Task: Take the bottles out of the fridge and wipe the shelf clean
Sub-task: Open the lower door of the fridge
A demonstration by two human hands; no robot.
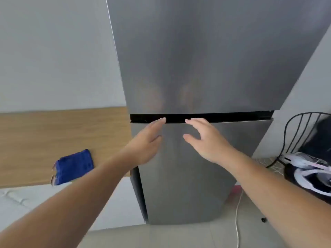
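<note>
Both hands were empty and spread open in front of the closed fridge [206,72]. The left hand [146,142] reached with its fingertips [163,119] at the dark gap [232,116] between the upper door and the lower door [188,176]. The right hand [206,140] hovered just beside it, fingers loosely curved, thumb apart. No bottles or shelf showed, the doors being shut. A folded blue cloth [74,166] lay on the wooden counter [53,133] to the left. A black wire chair [302,138] stood to the right.
</note>
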